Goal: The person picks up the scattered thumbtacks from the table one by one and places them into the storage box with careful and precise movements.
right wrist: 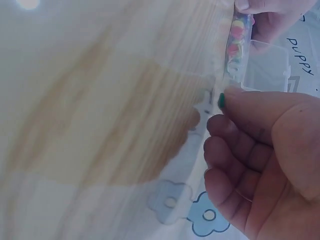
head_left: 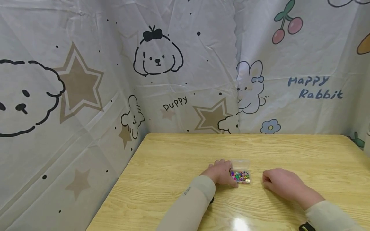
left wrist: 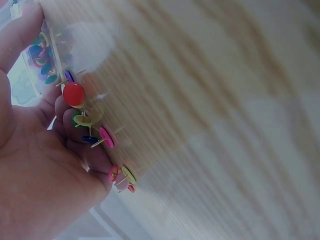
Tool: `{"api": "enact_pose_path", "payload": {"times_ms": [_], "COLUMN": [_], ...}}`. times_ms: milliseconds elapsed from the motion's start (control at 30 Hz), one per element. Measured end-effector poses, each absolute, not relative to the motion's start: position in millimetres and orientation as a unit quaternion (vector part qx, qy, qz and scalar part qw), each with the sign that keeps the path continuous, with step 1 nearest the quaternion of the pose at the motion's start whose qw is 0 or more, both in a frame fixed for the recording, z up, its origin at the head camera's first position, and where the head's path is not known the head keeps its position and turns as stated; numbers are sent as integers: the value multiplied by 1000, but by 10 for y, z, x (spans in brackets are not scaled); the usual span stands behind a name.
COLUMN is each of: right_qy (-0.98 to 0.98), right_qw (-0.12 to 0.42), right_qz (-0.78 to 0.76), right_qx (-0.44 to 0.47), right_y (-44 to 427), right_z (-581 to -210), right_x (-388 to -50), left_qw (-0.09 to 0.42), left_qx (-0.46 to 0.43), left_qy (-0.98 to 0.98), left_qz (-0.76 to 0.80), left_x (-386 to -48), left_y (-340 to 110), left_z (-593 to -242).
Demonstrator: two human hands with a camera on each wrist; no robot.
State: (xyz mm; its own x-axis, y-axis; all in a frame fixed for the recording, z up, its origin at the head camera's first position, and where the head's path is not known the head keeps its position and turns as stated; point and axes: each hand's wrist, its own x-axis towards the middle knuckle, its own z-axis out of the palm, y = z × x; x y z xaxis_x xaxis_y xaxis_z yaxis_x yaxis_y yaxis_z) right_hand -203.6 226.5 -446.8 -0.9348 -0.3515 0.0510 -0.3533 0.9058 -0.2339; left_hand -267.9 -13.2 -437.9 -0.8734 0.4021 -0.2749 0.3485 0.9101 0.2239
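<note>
A small clear plastic box (head_left: 241, 181) of multicoloured thumbtacks (head_left: 239, 175) stands on the table with its lid (head_left: 240, 164) raised at the back. My left hand (head_left: 221, 172) grips the box's left side, the thumb at its front corner. Several loose thumbtacks, among them a red thumbtack (left wrist: 74, 94) and a pink thumbtack (left wrist: 107, 136), lie against the curled fingers of that hand; whether they rest on the fingers or the table I cannot tell. To the right of the box, my right hand (head_left: 284, 183) pinches a green thumbtack (right wrist: 221, 101) between thumb and index finger.
The wood-grain table (head_left: 162, 166) reaches back to a printed white curtain (head_left: 185, 80), which also hangs along the left side. A dark band (head_left: 307, 226) shows under the right sleeve.
</note>
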Motion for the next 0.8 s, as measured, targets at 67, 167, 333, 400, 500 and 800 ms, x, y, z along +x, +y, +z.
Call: {"api": "enact_pose_path", "payload": {"times_ms": [67,167,333,400,500,800], "right_qy": [-975,-972,-969,-968,-967,-969], "right_qw": [12,24,32,32,32,25], "right_qz": [124,130,139,142,145,137], "right_qx": [186,196,203,204,205,204], "right_y": [2226,2155,2024,1973,1910,1808], "right_z": [-4460,-4442,-4393,-4370,-4347,-4338], "right_x": [-2049,-2073,-2112,-2127,-2151,-2211], "left_qw": [160,160,162,161,160,158], "left_qx": [193,191,183,182,184,188], "left_qy": [964,965,965,965,966,965], "left_qz": [84,83,91,93,89,88], "left_x": [-2679,-2680,-2686,-2690,-2696,-2704], "left_y": [-130,-126,-122,-118,-116,-123], "left_z": [-4381,-4385,-4395,-4400,-4410,-4426]}}
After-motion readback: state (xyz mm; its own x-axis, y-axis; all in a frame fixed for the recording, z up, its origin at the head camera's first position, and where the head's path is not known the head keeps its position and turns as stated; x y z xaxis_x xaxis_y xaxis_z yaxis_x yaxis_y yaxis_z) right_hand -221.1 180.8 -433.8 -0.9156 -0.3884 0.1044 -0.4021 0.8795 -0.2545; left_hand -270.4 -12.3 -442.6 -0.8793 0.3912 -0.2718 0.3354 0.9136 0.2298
